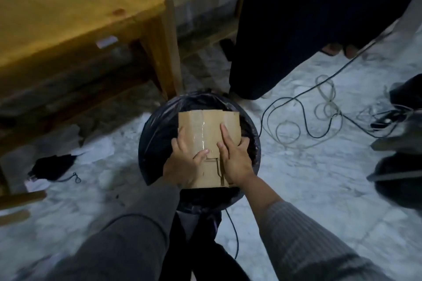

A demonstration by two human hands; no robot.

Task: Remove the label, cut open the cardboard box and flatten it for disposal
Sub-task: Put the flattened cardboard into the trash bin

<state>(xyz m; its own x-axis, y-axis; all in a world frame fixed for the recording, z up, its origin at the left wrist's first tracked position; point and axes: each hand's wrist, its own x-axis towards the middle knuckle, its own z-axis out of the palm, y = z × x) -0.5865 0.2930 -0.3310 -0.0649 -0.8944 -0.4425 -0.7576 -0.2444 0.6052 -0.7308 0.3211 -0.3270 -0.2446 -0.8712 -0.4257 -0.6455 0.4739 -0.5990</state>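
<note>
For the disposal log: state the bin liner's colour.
Black, glossy bin liner; the head view shows it best.

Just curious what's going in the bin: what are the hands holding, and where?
Flattened cardboard box, gripped at its near side edges by left hand and right hand, over the lined bin.

Dim indoor light over a pale, mottled marble-like floor. At upper left, a yellowish wooden counter with knots in the grain, one leg reaching down to the floor. To the right, loose black and white cables coiled across the floor; dark fabric hanging at upper right.
</note>
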